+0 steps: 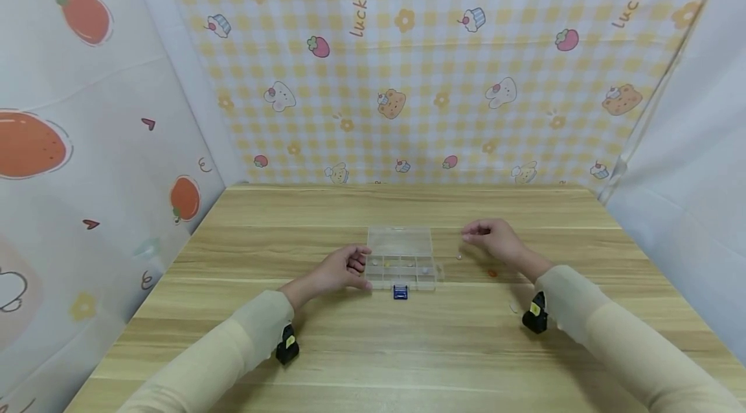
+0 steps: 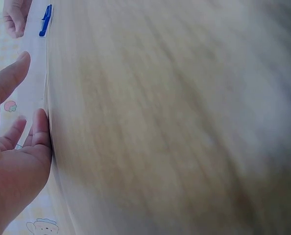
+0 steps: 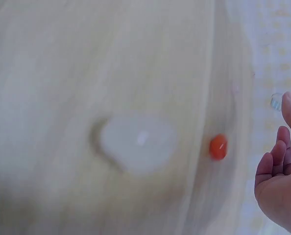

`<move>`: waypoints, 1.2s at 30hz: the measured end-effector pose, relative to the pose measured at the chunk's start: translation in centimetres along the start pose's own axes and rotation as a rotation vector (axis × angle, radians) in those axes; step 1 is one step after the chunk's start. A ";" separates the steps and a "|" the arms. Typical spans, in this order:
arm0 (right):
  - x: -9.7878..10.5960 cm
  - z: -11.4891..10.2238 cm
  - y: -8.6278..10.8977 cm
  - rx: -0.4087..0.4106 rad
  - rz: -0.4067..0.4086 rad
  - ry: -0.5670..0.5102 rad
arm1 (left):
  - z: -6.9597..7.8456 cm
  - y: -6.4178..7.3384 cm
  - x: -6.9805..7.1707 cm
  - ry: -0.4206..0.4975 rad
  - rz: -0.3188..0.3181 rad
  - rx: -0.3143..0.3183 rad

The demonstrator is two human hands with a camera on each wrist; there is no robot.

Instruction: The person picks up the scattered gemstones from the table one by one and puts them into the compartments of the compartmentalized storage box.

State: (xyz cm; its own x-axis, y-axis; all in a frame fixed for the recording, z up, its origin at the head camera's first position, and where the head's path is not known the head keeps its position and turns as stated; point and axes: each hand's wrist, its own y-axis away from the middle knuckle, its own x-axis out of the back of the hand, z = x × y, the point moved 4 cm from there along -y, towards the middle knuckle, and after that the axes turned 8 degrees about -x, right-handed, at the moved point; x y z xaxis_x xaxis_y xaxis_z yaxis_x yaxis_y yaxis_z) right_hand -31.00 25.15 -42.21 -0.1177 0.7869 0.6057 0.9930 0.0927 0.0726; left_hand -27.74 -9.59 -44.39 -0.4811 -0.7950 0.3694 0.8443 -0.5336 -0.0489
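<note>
A clear plastic compartment box [image 1: 399, 242] lies with its lid raised at the back; several small pieces sit in its compartments. At its front is a blue clasp [image 1: 400, 292], also seen in the left wrist view. My left hand [image 1: 340, 268] holds the box's left side, thumb by the front corner and a fingertip by the rear. Right of the box, my right hand [image 1: 495, 239] is above the table, fingertips together, pinching a small clear stone [image 3: 276, 102]. A tiny pale stone [image 1: 458, 257] lies on the wood just below those fingertips.
An orange stone [image 3: 218, 147] and a whitish translucent stone [image 3: 138, 142] lie on the wooden table [image 1: 408, 355] near the right forearm. A yellow checked cloth [image 1: 373, 76] hangs behind the table, with a fruit-printed cloth [image 1: 116, 141] at the left.
</note>
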 end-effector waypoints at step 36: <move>-7.6 -8.5 3.3 0.180 -0.198 -0.178 | 0.3 0.1 0.0 0.000 0.009 -0.002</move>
State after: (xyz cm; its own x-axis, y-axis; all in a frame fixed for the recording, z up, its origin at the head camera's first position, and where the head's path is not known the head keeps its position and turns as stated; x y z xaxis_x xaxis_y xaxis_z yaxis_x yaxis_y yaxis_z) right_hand -26.81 14.25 -39.86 -0.3222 0.8360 0.4441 0.9371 0.3482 0.0245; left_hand -27.61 -9.55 -44.17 -0.4732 -0.8001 0.3687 0.8483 -0.5267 -0.0543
